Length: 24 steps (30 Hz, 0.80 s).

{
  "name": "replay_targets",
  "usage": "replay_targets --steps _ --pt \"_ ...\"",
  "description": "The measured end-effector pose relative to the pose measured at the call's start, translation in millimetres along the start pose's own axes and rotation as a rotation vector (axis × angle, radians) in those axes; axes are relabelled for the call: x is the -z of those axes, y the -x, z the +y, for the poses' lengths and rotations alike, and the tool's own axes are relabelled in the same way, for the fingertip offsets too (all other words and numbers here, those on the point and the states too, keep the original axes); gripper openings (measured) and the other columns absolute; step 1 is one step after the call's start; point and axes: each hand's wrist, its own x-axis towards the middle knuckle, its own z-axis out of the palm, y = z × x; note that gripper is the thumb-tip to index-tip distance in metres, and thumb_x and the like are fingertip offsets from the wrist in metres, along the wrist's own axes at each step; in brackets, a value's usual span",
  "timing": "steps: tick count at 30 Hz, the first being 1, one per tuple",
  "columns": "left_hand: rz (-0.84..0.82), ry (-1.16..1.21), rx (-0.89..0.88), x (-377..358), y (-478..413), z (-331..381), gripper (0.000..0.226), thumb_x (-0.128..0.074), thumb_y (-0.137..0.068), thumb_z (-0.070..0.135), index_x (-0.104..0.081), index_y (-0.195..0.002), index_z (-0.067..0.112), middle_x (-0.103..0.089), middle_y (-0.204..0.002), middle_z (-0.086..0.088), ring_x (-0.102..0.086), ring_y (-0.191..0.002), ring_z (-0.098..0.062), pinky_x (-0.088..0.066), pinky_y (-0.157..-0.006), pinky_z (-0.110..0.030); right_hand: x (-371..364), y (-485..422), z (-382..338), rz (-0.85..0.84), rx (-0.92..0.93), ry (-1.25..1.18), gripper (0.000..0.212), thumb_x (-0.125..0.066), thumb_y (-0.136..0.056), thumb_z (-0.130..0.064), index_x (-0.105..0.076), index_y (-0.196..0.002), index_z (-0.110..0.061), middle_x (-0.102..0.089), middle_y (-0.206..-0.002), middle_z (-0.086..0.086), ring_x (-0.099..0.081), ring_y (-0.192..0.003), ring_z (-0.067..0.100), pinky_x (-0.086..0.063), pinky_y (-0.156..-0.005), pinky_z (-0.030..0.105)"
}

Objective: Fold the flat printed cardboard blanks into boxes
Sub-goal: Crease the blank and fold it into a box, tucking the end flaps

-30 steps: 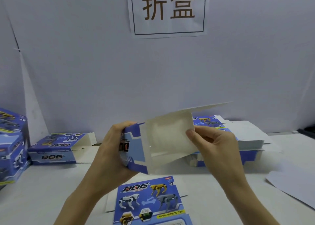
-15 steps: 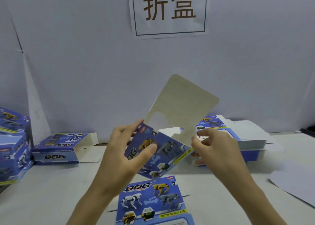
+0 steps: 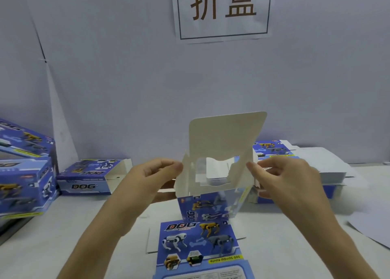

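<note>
fingers (image 3: pixel 171 166) of left hand (image 3: pixel 145 179): curled, pinching left edge of half-formed box (image 3: pixel 213 207). right hand (image 3: pixel 289 181): curled likewise, pinching right edge. half-formed box: held upright at centre between both hands, over bench (image 3: pixel 63 232); white lid flap raised, window cut-out facing camera, printed panel below. flat blank (image 3: pixel 198 245): on bench just beneath it, printed side up. stack of blanks (image 3: pixel 329 168): behind right hand. finished boxes (image 3: pixel 23 173): far left, stacked. open box (image 3: pixel 88 179): lying beside them. paper sign (image 3: pixel 223 10): on wall (image 3: pixel 126 78).
</note>
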Motion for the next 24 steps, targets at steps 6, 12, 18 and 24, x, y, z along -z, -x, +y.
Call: replay_targets --steps 6,12,18,24 --pt "0.083 0.041 -0.023 -3 -2 1 0.035 -0.06 -0.066 0.04 -0.072 -0.09 0.018 -0.076 -0.081 0.002 -0.072 -0.074 -0.012 -0.06 -0.062 -0.024 -1 1 1 -0.013 0.002 -0.02 0.029 -0.07 -0.081 -0.037 -0.075 -0.095 -0.011 -0.071 -0.07 -0.006 -0.067 -0.05 0.009 -0.06 -0.069 0.037" --pt "0.198 0.1 -0.072 -2 -4 -1 0.018 -0.063 -0.081 0.028 -0.073 -0.089 0.015 -0.075 -0.075 0.001 -0.072 -0.068 -0.012 -0.058 -0.056 -0.022 0 3 -2 -0.017 0.025 -0.086 0.021 -0.07 -0.082 -0.029 -0.075 -0.09 -0.011 -0.069 -0.064 -0.01 -0.065 -0.047 0.005 -0.06 -0.06 0.031" --pt "0.146 0.346 -0.035 5 -8 -2 0.016 -0.063 -0.08 0.016 -0.074 -0.089 0.009 -0.076 -0.081 -0.007 -0.072 -0.068 -0.013 -0.055 -0.052 -0.018 4 7 -8 0.009 0.149 -0.101 0.014 -0.063 -0.077 -0.023 -0.073 -0.071 -0.016 -0.068 -0.054 -0.011 -0.063 -0.044 0.004 -0.054 -0.055 0.018" --pt "-0.065 0.735 0.1 -8 -8 -5 0.018 -0.065 -0.068 0.015 -0.079 -0.074 0.006 -0.074 -0.08 -0.014 -0.071 -0.061 -0.015 -0.052 -0.044 -0.016 0 2 -2 -0.084 0.033 -0.206 0.026 -0.061 -0.084 -0.006 -0.07 -0.063 -0.019 -0.068 -0.06 -0.004 -0.068 -0.057 0.015 -0.055 -0.047 0.019"
